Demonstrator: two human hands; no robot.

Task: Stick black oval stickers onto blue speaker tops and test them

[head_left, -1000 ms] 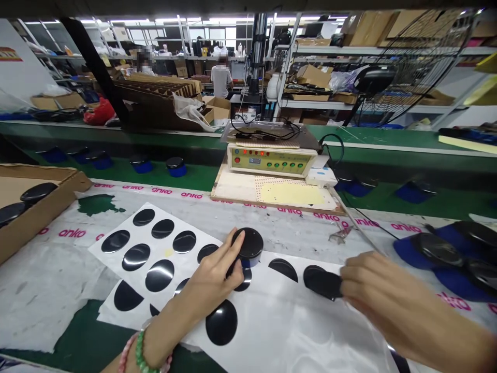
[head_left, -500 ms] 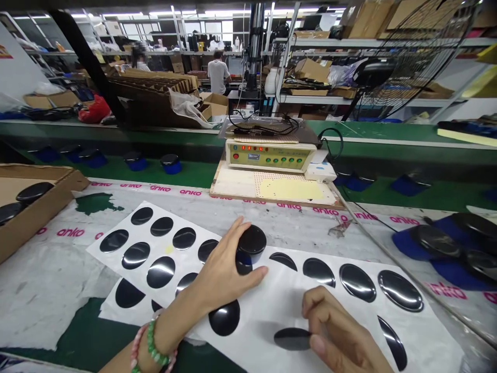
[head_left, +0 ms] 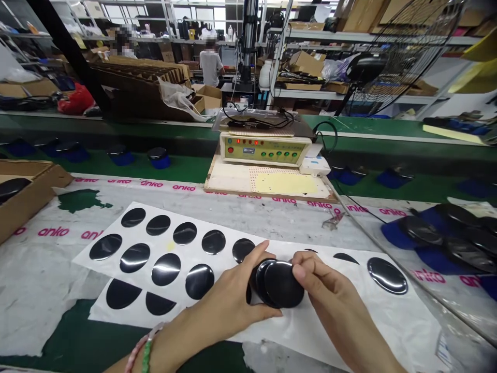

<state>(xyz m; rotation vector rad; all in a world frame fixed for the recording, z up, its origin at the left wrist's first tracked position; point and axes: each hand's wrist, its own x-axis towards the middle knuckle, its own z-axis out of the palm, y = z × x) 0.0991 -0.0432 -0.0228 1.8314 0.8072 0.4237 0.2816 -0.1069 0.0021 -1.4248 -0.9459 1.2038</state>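
My left hand (head_left: pixel 233 295) is wrapped around a round device (head_left: pixel 261 284) with a glossy black top; most of its body is hidden by the fingers. Between thumb and fingertips, my right hand (head_left: pixel 336 295) pinches a thin black round sticker (head_left: pixel 285 286). The sticker overlaps the device's top, slightly off to the right; whether they touch I cannot tell. Below both hands lie white sticker sheets, one on the left (head_left: pixel 155 242) with several black rounds and another on the right (head_left: pixel 399 324).
A control box (head_left: pixel 267 149) with red lights stands on a wooden board (head_left: pixel 229 173). Blue devices with black tops (head_left: pixel 430 233) are heaped at right, and more (head_left: pixel 159 158) line the green belt. An open carton (head_left: pixel 34 191) sits at left; a cable (head_left: pixel 373 233) crosses the right side.
My right hand has lifted the black sticker up and left, over the device. My left hand has moved right and down with the device, its top now turned towards the sticker. The view has shifted slightly.
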